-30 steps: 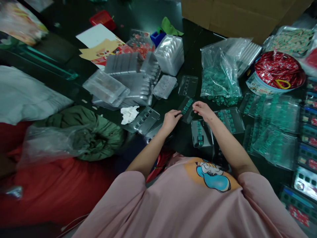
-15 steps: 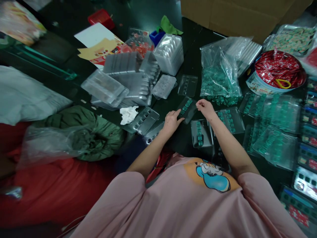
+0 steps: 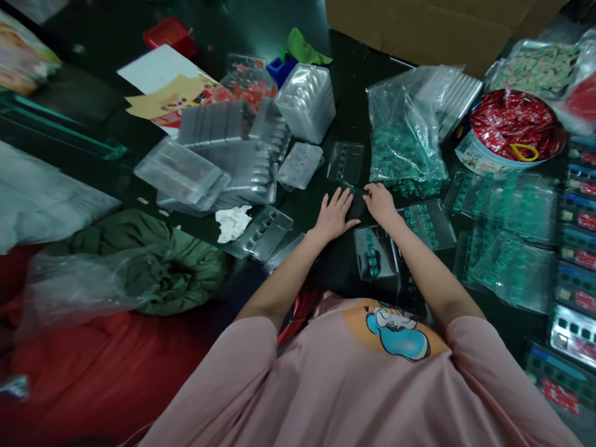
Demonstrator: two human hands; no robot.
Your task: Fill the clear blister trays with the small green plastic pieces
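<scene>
Fingers of the left hand [image 3: 334, 215] are spread, palm down, over the shallow clear tray [image 3: 358, 203]; fingers of the right hand [image 3: 380, 202] are bent, with their tips near the right side of this tray; whether they pinch something, I cannot tell. The shallow clear tray lies on the dark desk [image 3: 351, 93], not far from its near edge, in front of the chest; the left hand hides most of it, and only a little green shows by the fingertips.

For good work, I think the left hand should press softly and evenly, so that the thin plastic does not bend or slide; the right fingers should better work from the side, without pushing the rim. The filled tray [image 3: 376, 254] is closer to the near edge; the bag of green pieces [image 3: 405, 149] is farther from it; sleeves should avoid both.
</scene>
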